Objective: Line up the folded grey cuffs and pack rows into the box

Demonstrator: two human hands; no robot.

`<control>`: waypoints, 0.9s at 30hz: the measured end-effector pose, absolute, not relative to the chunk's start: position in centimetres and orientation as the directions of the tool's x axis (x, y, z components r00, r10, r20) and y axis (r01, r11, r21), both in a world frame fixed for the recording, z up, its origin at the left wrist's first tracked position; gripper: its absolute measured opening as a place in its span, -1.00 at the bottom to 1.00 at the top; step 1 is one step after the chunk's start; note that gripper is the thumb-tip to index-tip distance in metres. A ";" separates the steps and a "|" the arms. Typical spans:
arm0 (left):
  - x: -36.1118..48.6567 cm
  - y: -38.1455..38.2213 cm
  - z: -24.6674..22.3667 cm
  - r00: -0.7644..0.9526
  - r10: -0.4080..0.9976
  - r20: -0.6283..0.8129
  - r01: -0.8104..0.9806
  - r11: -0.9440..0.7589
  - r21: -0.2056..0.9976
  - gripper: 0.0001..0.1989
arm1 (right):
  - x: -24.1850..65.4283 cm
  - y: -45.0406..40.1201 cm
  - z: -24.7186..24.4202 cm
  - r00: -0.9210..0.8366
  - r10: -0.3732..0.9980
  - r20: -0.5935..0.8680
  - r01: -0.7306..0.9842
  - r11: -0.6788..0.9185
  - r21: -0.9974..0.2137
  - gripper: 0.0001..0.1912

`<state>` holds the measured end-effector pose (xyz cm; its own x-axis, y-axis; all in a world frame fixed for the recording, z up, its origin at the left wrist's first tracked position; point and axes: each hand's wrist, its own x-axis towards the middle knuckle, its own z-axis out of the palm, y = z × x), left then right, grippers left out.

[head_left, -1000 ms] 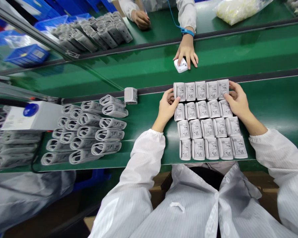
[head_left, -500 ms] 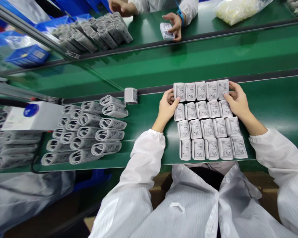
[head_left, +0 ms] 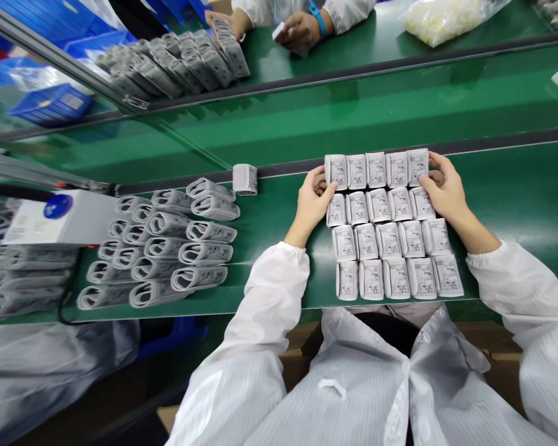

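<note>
Far left of the block of printed packets (head_left: 385, 224), a white machine with a round blue top (head_left: 58, 217) sits at the edge of the green belt (head_left: 506, 186), with gray rolled bundles (head_left: 25, 279) lying beside it. Closer to the block, rows of rolled gray cuffs (head_left: 167, 244) lie on the belt with their open ends facing left. A single boxy gray bundle (head_left: 245, 179) sits alone near the belt's far edge, up and to the left of the block.

The person's left hand (head_left: 312, 201) lies against the block's left side, fingers curved over the first packets of the top two rows. The block itself is twenty packets, four rows of five, flat on the belt and close together. The right hand (head_left: 444, 191) mirrors the left on the block's right side, its fingers half curled over the end packets of the top two rows. Neither hand is spread wide, and I cannot tell whether either one is gripping a packet or only resting on it.

Beyond the block, across a second belt (head_left: 353, 105), a co-worker's hand (head_left: 297, 31) holds a small white piece. Far right of the block lies a clear bag of pale yellow items (head_left: 451, 21).
</note>
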<state>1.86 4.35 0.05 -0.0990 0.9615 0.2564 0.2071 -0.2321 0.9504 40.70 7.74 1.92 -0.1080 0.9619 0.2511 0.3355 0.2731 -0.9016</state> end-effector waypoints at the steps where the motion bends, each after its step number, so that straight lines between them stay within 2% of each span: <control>1: 1.9 4.3 0.1 -0.098 0.961 0.257 0.207 -0.233 0.950 -0.20 | 40.7 7.7 1.9 -0.107 0.963 0.249 0.332 0.271 -0.903 0.08; 27: 1.8 4.4 -0.1 -0.105 0.961 0.256 0.209 -0.231 0.950 -0.19 | 40.7 7.7 1.9 -0.103 0.962 0.252 0.314 0.271 -0.910 0.05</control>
<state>1.83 4.39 -0.05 -0.1049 0.9609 0.2564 0.2090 -0.2308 0.9503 40.66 7.74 1.88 -0.1026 0.9624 0.2517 0.3138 0.2714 -0.9099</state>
